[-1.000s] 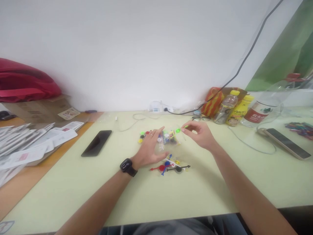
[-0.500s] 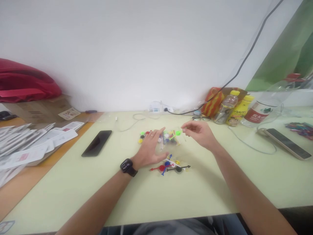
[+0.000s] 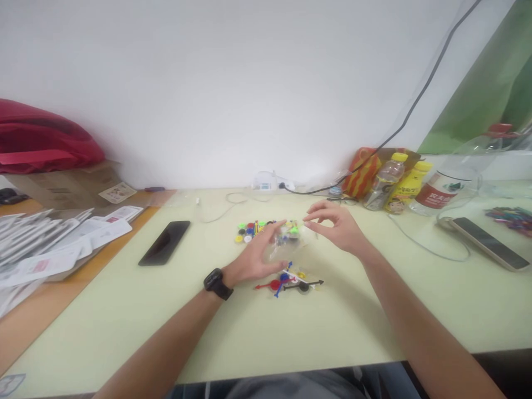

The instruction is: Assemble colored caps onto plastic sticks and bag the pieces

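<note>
A clear plastic bag [image 3: 279, 252] holding small coloured plastic pieces lies in the middle of the table. My left hand [image 3: 258, 254], with a black watch [image 3: 218, 284] on its wrist, rests over the bag's left side, thumb and fingers spread. To the right of the bag hovers my right hand [image 3: 336, 226], its fingers curved and a small gap between thumb and fingertips. A bright green piece [image 3: 293, 230] lies among the bagged pieces. Nearer me sit red [image 3: 275, 285], blue [image 3: 285, 277], black [image 3: 304, 286] and yellow [image 3: 301, 275] round-centred arrow spinners. Loose round pieces [image 3: 240, 239] show beyond my left hand.
A black phone [image 3: 164, 244] lies at left, beside piled white packets [image 3: 58, 249]. Bottles [image 3: 404, 188] and a large water bottle [image 3: 441, 191] stand at the back right. Another phone [image 3: 490, 243] with a cable is at right. A power strip [image 3: 266, 180] sits against the wall.
The green piece near my right fingertips now lies further left, among the bagged pieces. My right hand has shifted slightly left. Coloured pieces beyond my left hand show more.
</note>
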Available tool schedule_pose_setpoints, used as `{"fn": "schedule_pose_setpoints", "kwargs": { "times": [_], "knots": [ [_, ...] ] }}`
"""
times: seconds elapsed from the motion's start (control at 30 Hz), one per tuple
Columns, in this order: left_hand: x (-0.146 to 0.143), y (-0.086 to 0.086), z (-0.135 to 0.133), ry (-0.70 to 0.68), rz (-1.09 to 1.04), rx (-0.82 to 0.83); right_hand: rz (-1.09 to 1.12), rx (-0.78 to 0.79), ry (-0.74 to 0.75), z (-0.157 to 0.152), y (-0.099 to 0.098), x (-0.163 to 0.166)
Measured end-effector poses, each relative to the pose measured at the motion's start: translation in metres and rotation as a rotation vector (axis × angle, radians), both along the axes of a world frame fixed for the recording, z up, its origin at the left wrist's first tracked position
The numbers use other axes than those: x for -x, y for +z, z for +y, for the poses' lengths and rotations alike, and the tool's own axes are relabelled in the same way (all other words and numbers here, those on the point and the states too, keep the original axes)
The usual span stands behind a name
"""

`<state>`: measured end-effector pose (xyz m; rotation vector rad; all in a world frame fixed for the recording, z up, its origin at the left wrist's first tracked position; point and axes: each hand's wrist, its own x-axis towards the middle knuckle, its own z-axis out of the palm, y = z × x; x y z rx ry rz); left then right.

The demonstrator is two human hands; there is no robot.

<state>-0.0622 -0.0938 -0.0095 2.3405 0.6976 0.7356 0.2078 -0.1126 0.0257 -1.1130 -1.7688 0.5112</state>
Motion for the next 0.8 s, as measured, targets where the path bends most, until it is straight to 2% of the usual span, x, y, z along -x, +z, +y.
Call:
{"fn": "schedule_pose_setpoints", "kwargs": {
  "times": [0.13, 0.4, 0.63, 0.8],
  "knots": [
    [-0.001, 0.001, -0.001, -0.026, -0.035, 0.072, -0.041, 0.045, 0.03, -0.002, 0.001, 0.003],
    [-0.003, 0.015, -0.007, -0.162, -0.015, 0.144, -0.139, 0.192, 0.159, -0.007, 0.007, -0.002],
    [-0.005, 0.012, -0.01, -0.113, 0.047, 0.108, -0.086, 0.165, 0.113, -0.001, -0.001, 0.007],
    [-0.007, 0.013, -0.013, -0.135, 0.03, 0.098, -0.077, 0.218, 0.094, 0.001, -0.011, 0.016]
  ]
}}
